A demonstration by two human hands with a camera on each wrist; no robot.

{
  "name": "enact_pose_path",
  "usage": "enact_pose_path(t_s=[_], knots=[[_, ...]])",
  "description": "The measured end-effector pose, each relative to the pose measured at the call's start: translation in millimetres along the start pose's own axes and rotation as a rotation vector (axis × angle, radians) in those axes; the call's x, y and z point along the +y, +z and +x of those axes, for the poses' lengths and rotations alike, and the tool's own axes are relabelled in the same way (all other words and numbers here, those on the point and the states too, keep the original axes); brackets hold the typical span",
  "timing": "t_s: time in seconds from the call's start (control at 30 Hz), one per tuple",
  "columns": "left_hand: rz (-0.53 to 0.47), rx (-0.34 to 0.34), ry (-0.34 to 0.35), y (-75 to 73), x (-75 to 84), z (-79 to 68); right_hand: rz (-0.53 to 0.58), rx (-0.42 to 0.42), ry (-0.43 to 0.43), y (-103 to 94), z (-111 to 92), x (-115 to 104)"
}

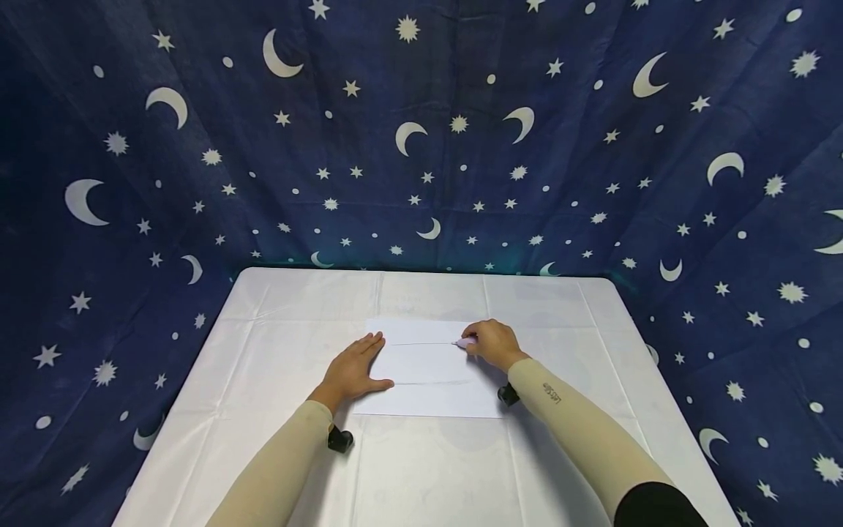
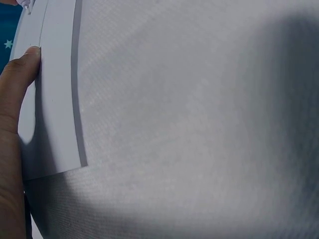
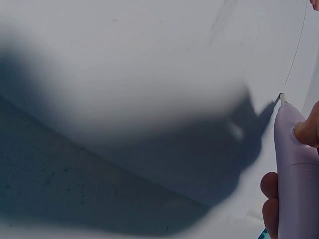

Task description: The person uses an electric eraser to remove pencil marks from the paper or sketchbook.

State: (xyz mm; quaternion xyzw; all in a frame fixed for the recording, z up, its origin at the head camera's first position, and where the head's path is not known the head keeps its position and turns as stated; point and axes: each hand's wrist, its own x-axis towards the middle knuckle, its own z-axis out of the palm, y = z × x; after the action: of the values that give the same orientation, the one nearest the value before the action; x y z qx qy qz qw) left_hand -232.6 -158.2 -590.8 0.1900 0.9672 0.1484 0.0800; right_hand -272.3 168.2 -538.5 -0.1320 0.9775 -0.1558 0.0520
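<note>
A white sheet of paper [image 1: 421, 401] lies on the table, bearing a thin dark upper line [image 1: 415, 344] and a fainter, smudged lower line [image 1: 435, 383]. My left hand [image 1: 350, 372] rests on the sheet's left side, fingers straight and thumb spread; its thumb [image 2: 29, 62] lies near a line in the left wrist view. My right hand [image 1: 495, 344] grips a lilac electric eraser [image 3: 295, 174] with a narrow pale tip. The tip points left, close to the right end of the upper line; whether it touches the paper, I cannot tell.
A white creased cloth [image 1: 283, 351] covers the table. Behind and beside it hangs a dark blue curtain [image 1: 369, 212] with moons and stars. Small black wrist cameras [image 1: 339, 440] sit under both wrists. The right hand casts a shadow on the paper.
</note>
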Motion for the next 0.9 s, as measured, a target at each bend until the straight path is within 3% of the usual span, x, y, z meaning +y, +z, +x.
enact_pose_path(t_s=[0.9], knots=[[0.004, 0.02, 0.012, 6.9, -5.3, 2.1, 0.008, 0.008, -0.033, 1.5, 3, -9]])
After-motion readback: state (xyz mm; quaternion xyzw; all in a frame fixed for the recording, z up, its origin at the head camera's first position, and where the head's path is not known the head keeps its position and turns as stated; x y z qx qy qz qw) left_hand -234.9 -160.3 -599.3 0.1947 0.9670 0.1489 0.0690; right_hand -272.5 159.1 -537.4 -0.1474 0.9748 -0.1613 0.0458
